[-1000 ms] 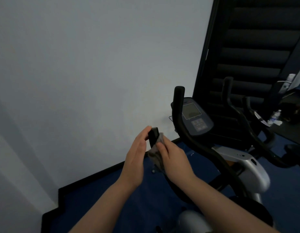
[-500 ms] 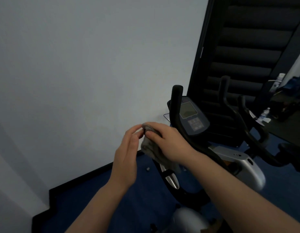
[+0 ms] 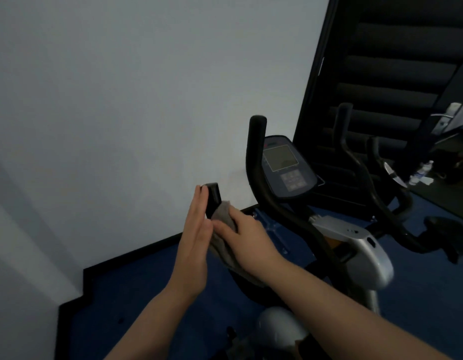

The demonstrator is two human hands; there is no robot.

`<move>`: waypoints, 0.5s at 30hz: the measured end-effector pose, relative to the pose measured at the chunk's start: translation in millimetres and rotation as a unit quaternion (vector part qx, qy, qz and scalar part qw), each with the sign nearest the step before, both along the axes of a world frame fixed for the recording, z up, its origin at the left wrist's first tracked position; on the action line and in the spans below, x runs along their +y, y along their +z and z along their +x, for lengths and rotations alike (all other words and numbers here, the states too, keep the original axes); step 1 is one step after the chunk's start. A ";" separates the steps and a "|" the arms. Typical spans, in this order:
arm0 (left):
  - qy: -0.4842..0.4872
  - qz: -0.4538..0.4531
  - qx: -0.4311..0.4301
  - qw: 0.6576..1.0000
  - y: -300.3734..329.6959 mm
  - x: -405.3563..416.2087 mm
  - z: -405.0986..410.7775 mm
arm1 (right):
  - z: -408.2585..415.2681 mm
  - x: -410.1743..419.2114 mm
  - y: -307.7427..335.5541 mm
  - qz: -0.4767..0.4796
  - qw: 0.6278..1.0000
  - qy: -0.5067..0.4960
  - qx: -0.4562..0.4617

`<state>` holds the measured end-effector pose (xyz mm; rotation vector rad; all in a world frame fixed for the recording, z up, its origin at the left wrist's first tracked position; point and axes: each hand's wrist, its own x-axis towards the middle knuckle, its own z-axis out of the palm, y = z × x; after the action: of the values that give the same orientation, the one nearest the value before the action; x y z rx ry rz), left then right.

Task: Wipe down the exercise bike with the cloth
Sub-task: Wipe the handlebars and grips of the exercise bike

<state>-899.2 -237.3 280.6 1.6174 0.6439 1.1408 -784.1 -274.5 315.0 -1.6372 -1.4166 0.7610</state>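
Blue floor lay below; I saw my right hand (image 3: 247,239) had slid the cloth (image 3: 223,231) it gripped down the handlebar (image 3: 212,200) toward 6 o'clock, baring the wiped tip, left hand (image 3: 196,237) flat.

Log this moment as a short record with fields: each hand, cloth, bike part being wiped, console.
left hand: flat, fingers straight against the left handlebar end
right hand: presses the cloth to that handlebar
cloth: grey, bunched, hanging below the grip
handlebar end: black, top pokes out above the cloth
console: screen dark, untouched, to the right
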 end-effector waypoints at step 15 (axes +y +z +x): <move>0.126 0.107 0.184 0.969 -27.1 -61.7 18.0 | 77.5 -66.7 -7.3 -0.070 0.936 0.235 -0.251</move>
<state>-881.2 -299.0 253.5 2.0004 1.0184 1.1281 -706.6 -341.2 307.8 -1.6917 -2.2177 0.7454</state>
